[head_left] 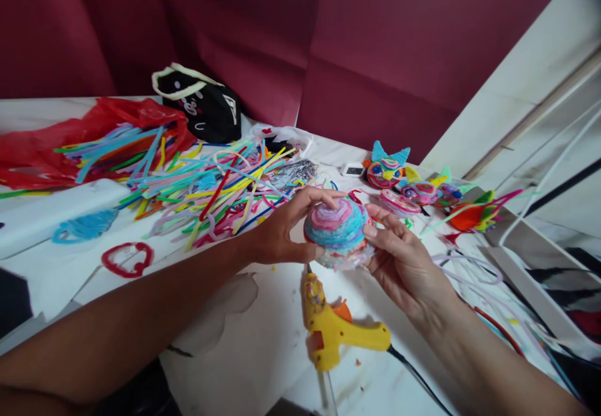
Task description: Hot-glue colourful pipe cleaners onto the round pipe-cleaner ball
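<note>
Between my two hands is a rounded ball wound from pipe cleaners (339, 225), with pink and lilac rings on top, blue bands lower down and a pale, shiny underside. My left hand (293, 228) grips it from the left, fingertips on the top and thumb low on its side. My right hand (399, 256) closes on its right side, thumb against the blue band. Just below the ball, a yellow hot glue gun (335, 325) lies on the white table, its nozzle pointing away from me and a clear glue stick coming out of its back.
Loose pipe cleaners (220, 184) heap at the left, some in a red plastic bag (150, 116). Behind stands a black bag (211, 112). Finished pipe-cleaner figures (385, 169) line the back right. A red loop (128, 259) lies left. The glue gun's cord (417, 375) runs right.
</note>
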Tool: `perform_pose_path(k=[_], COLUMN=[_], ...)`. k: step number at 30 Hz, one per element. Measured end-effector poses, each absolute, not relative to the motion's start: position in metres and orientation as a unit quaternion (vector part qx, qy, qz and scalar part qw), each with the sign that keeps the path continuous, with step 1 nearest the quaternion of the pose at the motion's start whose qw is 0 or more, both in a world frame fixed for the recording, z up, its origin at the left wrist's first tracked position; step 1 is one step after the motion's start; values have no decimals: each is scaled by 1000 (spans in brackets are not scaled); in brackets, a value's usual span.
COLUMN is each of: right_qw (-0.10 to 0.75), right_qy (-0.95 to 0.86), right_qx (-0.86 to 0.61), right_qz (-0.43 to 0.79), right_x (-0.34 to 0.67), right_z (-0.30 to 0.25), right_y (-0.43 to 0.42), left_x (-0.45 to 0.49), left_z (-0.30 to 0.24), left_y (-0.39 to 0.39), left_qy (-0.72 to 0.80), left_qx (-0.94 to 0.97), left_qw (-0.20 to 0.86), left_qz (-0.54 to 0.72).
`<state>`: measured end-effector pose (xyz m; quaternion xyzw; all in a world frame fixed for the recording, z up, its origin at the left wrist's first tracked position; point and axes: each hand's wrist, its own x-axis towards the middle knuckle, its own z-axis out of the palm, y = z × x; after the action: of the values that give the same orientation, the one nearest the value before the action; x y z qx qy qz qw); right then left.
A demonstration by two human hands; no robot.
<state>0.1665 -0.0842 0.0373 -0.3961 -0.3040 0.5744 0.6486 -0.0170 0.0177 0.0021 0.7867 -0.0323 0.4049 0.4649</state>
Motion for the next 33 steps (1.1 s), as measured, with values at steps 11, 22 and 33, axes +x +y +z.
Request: perform_pose_path(k=[11,22,33], right_qw=[672,680,686], right_qy=[-266,-258,-251], right_qx=[-401,-406,-413], right_qz=[563,554,543], right_x=[170,170,172], right_z=[34,35,36], right_y=[-77,-79,-77], left_x=[-21,-19,-24], left_z=[18,20,15], left_y=[1,0,10], left_qy=[61,18,-4], left_qx=[839,871,885], left_qw=[277,142,-84], left_qz=[465,469,458])
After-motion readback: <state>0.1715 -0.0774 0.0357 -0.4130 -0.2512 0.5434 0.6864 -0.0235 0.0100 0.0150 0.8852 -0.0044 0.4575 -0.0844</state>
